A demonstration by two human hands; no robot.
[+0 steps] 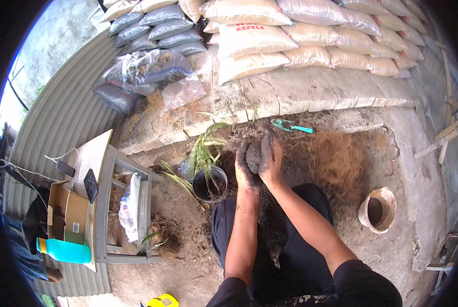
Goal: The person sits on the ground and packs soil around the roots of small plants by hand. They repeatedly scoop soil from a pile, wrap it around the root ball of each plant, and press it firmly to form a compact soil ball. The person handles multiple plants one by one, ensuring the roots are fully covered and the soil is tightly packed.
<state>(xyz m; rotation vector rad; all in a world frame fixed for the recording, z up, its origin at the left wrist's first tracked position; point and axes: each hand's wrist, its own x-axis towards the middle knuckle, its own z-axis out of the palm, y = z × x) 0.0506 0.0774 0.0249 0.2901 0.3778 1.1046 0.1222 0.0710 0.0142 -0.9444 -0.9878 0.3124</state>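
My left hand (246, 165) and my right hand (270, 159), both coated in dark soil, are cupped together around a mound of soil (253, 156). Left of them, a black plastic plant pot (210, 192) stands on the ground, with a leafy green plant (203, 151) rising from it and roots or stems showing inside. More long leaves (179, 178) lie beside the pot. Just beyond my hands, a turquoise hand trowel (292, 126) rests on the soil, its blade dirtied.
A pale round pot (377, 210) stands at right, near brown fibres (338, 157). Filled sacks (256, 40) are stacked behind a concrete ledge (290, 90). At left, a table (102, 184) holds a cardboard box (66, 211), a phone (91, 185) and a turquoise bottle (66, 250). Another person's hand (54, 274) shows lower left.
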